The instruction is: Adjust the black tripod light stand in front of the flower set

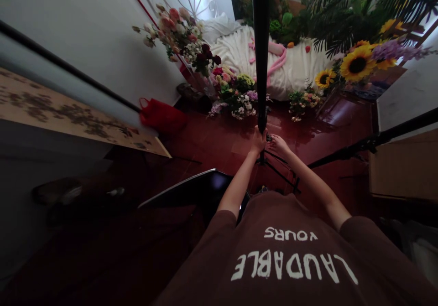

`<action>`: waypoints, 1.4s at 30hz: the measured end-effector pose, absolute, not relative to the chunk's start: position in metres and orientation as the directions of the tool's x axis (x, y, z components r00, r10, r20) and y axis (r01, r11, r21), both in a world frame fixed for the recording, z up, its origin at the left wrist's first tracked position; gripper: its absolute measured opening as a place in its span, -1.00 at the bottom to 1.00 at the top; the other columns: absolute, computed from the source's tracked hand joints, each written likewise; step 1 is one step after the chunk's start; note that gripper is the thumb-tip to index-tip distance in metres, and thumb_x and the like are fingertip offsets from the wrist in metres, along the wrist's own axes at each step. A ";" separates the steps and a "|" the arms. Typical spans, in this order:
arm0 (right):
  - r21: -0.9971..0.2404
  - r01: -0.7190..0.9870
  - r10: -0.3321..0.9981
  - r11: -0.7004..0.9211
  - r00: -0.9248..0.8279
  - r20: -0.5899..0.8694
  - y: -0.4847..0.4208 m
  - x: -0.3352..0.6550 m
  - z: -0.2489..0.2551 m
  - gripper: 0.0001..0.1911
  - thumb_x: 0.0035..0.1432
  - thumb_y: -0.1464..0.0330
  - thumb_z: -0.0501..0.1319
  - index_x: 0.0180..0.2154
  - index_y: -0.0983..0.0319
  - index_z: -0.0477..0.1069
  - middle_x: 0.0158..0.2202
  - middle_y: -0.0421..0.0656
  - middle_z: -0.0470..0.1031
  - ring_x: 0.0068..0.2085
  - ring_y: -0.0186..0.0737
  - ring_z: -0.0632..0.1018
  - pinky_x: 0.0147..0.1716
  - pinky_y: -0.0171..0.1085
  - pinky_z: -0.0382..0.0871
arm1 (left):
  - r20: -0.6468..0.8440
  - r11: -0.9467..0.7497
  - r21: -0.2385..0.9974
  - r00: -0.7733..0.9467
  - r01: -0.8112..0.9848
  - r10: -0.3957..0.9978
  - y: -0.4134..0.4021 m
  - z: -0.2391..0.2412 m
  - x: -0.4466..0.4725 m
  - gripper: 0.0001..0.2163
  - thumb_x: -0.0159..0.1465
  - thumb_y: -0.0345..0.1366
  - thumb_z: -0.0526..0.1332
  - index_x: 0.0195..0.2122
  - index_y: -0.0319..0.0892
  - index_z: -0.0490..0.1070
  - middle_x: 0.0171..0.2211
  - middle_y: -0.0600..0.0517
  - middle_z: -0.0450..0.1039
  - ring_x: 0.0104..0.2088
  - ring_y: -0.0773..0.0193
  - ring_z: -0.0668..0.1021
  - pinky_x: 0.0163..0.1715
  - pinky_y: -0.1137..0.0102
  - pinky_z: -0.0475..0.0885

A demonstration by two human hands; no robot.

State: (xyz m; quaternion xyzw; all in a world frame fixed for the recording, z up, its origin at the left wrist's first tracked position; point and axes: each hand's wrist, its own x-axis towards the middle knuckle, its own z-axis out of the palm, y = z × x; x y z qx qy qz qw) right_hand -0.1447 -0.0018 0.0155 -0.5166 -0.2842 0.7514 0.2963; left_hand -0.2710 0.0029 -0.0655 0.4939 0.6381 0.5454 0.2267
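A black light stand [261, 46] rises upright through the middle of the view, its folding legs [278, 171] low near the floor. My left hand [258, 140] is wrapped around its pole. Close by on the right, my right hand [279, 145] has its fingers at a small dark knob [269, 137] on the stand's side. The fingers look curled at the knob, though their tips are small and dim here.
Flower bunches [236, 91], sunflowers [357, 64] and white draped cloth [297, 64] lie ahead. A red bag [162, 114] and a flower-painted panel [78, 114] are on the left. Another black pole [342, 155] slants in from the right, beside a cardboard box [404, 169]. A dark screen [195, 189] stands near my left arm.
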 end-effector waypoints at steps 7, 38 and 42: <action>-0.545 -0.307 0.625 -0.781 -0.380 -0.682 0.003 -0.146 0.022 -0.87 0.22 0.55 0.10 -0.27 0.20 0.28 -0.59 -0.31 0.35 -0.62 -0.44 0.41 -0.62 -0.50 0.39 | 0.237 -0.071 0.924 -0.417 0.376 0.877 0.003 -0.062 -0.270 -0.48 0.30 0.18 0.04 -0.01 -0.21 0.27 -0.08 -0.25 0.45 -0.06 0.14 0.55 -0.06 0.26 0.43; -0.841 0.523 0.920 0.142 -0.384 -0.084 -0.002 -0.129 -0.001 -0.55 0.34 -0.02 -0.03 -0.38 0.15 0.33 -0.53 -0.22 0.45 -0.45 -0.25 0.53 -0.42 -0.37 0.33 | 0.150 0.035 0.924 -0.443 0.381 0.884 -0.004 -0.048 -0.261 -0.50 0.34 0.10 0.04 0.11 -0.19 0.22 0.04 -0.22 0.43 0.09 0.10 0.51 0.09 0.24 0.38; -0.927 0.347 0.862 -0.142 -0.416 -0.288 -0.003 -0.127 0.000 -0.52 0.25 -0.11 0.06 -0.34 0.17 0.31 -0.54 -0.23 0.46 -0.53 -0.31 0.51 -0.52 -0.36 0.40 | 0.155 0.031 0.931 -0.471 0.364 0.869 -0.009 -0.041 -0.256 -0.50 0.34 0.09 0.05 0.15 -0.16 0.23 0.09 -0.21 0.41 0.12 0.11 0.49 0.14 0.22 0.36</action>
